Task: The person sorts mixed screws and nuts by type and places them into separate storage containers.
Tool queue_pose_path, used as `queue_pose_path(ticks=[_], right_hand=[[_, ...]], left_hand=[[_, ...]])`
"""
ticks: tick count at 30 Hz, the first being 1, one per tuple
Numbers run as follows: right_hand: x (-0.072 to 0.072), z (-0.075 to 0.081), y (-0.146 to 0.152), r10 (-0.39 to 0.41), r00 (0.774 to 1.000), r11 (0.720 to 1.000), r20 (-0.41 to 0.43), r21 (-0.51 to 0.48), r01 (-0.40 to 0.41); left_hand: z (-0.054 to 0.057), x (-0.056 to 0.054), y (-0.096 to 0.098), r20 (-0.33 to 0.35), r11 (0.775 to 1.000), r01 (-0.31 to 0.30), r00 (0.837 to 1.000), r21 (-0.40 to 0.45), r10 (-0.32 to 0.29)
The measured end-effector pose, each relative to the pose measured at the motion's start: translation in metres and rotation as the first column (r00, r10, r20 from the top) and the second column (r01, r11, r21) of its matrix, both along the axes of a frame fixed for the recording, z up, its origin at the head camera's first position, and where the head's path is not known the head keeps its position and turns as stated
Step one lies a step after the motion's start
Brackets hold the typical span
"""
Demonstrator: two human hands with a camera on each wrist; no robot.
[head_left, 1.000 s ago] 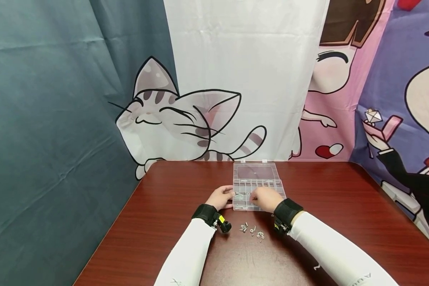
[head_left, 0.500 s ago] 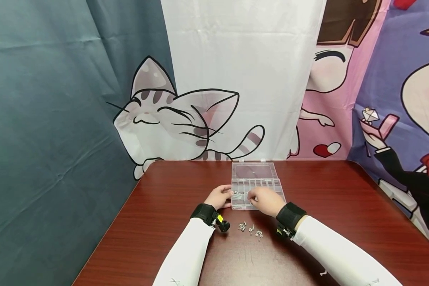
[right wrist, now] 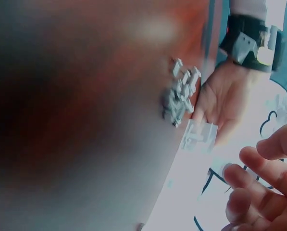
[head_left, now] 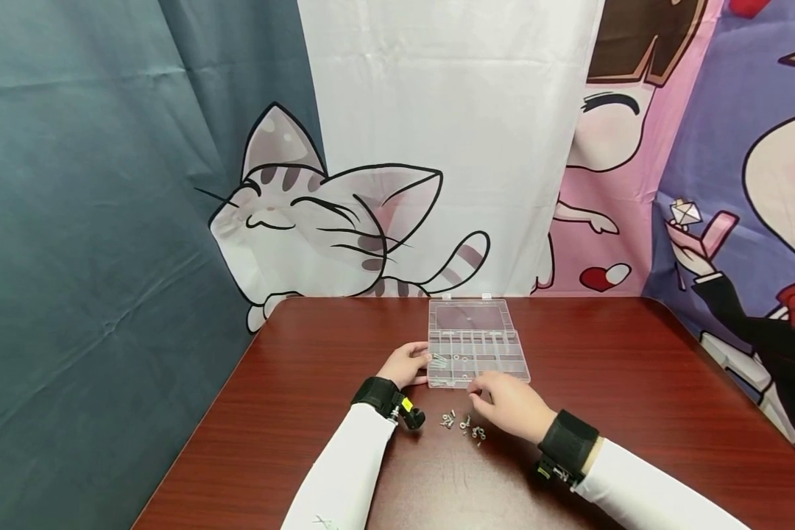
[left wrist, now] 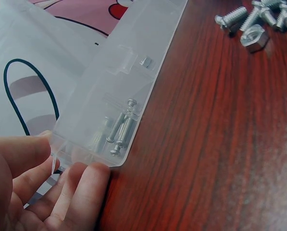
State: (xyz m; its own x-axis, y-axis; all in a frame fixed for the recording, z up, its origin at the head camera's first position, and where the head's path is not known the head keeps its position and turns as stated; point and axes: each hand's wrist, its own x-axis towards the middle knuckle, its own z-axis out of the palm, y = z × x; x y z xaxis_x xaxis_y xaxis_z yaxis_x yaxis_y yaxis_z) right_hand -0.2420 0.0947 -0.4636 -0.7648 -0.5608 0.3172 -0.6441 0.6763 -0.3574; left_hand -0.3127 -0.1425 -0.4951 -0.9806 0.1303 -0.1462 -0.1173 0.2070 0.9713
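A clear plastic compartment box (head_left: 503,365) lies on the table, its lid (head_left: 470,316) folded back. At its left end my left hand (head_left: 403,365) grips it, thumb on the upper edge and fingers against the side. Several screws (left wrist: 121,127) lie in the compartment nearest that hand, and a nut (left wrist: 145,62) sits in another. My right hand (head_left: 511,405) hovers by the box's front edge, above the table; in the right wrist view its fingers (right wrist: 251,185) are loosely bent and hold nothing. Loose screws (head_left: 448,419) and nuts (head_left: 479,433) lie just in front of the box.
The reddish-brown wooden table (head_left: 318,434) extends to both sides of the box. Behind it hangs a printed cloth (head_left: 397,221) with a cartoon cat. Each wrist wears a black strap (head_left: 570,442) with a small camera.
My right hand has drawn back out of the box, toward me and slightly right, uncovering the compartments and the rings or nuts in them. My left hand still grips the box's left end.
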Motion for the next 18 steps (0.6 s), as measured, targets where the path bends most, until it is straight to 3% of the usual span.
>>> queue_pose_path(ticks=[7, 11, 18], right_hand=[[0.016, -0.001, 0.007, 0.013, 0.999, 1.0, 0.043, 0.021, -0.014], [0.018, 0.0, 0.006, 0.023, 0.999, 0.998, 0.049, 0.05, -0.026], [0.014, 0.002, -0.001, 0.107, 0.994, 0.983, -0.014, 0.152, -0.104]], left_hand=[[0.0, -0.001, -0.001, -0.001, 1.0, 0.007, 1.0, 0.009, -0.007], [0.0, 0.0, -0.001, -0.003, 1.0, 0.009, 1.0, 0.01, -0.009], [-0.001, -0.001, 0.0, -0.002, 1.0, 0.001, 1.0, -0.01, -0.001]])
